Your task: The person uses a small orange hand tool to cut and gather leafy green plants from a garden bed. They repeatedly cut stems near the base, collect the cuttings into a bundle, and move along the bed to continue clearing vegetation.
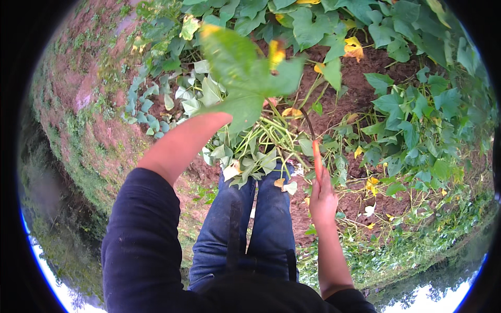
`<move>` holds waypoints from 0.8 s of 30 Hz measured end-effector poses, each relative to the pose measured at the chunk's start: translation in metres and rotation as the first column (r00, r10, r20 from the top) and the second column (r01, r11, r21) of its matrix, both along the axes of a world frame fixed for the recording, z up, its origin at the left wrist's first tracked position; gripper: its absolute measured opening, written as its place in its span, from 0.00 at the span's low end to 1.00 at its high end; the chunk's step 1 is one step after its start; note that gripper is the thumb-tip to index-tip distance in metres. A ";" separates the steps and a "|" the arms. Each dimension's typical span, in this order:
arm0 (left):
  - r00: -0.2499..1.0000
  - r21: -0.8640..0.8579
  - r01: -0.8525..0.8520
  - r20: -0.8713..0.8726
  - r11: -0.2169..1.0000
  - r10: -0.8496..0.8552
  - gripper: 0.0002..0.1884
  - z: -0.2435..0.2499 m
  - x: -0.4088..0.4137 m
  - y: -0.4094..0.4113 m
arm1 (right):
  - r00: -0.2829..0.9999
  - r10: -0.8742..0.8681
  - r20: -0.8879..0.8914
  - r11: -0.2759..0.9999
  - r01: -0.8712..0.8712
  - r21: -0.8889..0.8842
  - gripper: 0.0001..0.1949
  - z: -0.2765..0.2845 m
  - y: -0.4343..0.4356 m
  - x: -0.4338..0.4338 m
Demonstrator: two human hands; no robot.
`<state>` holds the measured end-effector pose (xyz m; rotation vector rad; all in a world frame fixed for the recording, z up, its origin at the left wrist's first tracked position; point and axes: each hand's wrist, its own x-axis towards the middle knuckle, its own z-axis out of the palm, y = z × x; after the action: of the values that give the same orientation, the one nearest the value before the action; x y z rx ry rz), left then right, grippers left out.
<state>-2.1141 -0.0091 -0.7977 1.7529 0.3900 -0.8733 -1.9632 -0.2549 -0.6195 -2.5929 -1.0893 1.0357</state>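
Note:
My right hand (324, 199) grips the orange handle of a sickle (317, 160); its thin, dark, curved blade reaches up and left among the cut-looking vine stems. My left hand (270, 102) is mostly hidden behind a large, blurred green leaf (242, 98); only a little skin shows past it, at the top of a bundle of pale green leafy vines (270, 135). The bundle hangs in front of my knees, its leaves lying over my jeans. Whether my left fingers are closed on the stems cannot be seen.
Dense broad-leaved vines (313, 23) grow across the top, with more leafy vines (407, 105) at the right. Reddish bare soil (348, 86) shows between them, with scattered yellow leaves. Trailing stems (364, 219) lie at the lower right. Sparse weeds cover the ground (94, 101) at the left.

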 end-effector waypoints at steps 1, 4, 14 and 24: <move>0.999 0.041 -0.003 0.041 0.999 0.001 0.26 -0.001 0.001 -0.002 | 1.000 -0.008 0.029 1.000 0.008 -0.002 0.18 0.009 -0.006 -0.001; 0.999 0.201 -0.004 0.042 0.980 -0.005 0.28 0.009 -0.022 0.010 | 0.997 -0.076 -0.027 0.991 0.073 -0.109 0.19 0.057 -0.026 -0.007; 0.598 0.722 0.214 -0.629 0.658 0.496 0.17 0.198 -0.344 0.056 | 0.511 -0.722 -0.466 0.621 0.776 -0.111 0.14 0.022 -0.030 0.063; 0.908 0.940 0.187 -0.275 0.285 0.314 0.09 0.332 -0.245 0.111 | -0.313 -0.299 -0.901 0.016 0.943 -0.333 0.10 -0.039 0.034 0.128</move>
<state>-2.3594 0.1018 -0.4655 2.6124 1.5819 -1.0288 -1.8357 -0.2214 -0.6582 -1.0100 0.6454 1.0084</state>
